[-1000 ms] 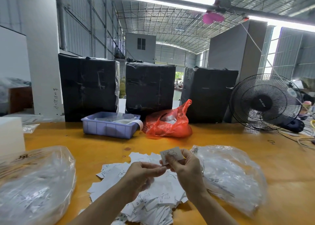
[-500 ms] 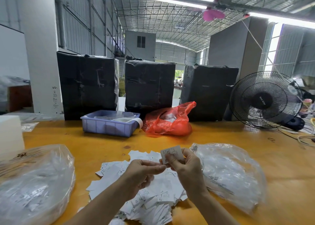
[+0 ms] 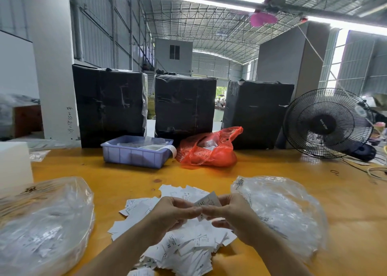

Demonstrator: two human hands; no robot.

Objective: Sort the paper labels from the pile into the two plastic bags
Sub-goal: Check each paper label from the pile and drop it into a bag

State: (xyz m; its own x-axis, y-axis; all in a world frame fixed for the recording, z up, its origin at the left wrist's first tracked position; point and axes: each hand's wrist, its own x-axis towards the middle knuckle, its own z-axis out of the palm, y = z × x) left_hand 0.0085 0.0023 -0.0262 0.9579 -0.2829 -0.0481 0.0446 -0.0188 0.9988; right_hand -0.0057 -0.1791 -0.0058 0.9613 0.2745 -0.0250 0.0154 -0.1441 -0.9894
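Fingers of both hands met over the heap, pinching a single paper label between them and holding it up just above the pile of labels on the near edge of the yellow table. The left hand gripped the slip's lower left corner while the right hand curled round its right side, as if the print were being read. That looked like the checking step, with most of the pile not yet sorted. Next would come a choice: the clear plastic bag to the left or the clear plastic bag just right of the hands, both already holding slips, then a release by one hand and a short carry. Farther off stood a blue tray, a red bag and a black fan, with three black-wrapped cartons along the far edge.
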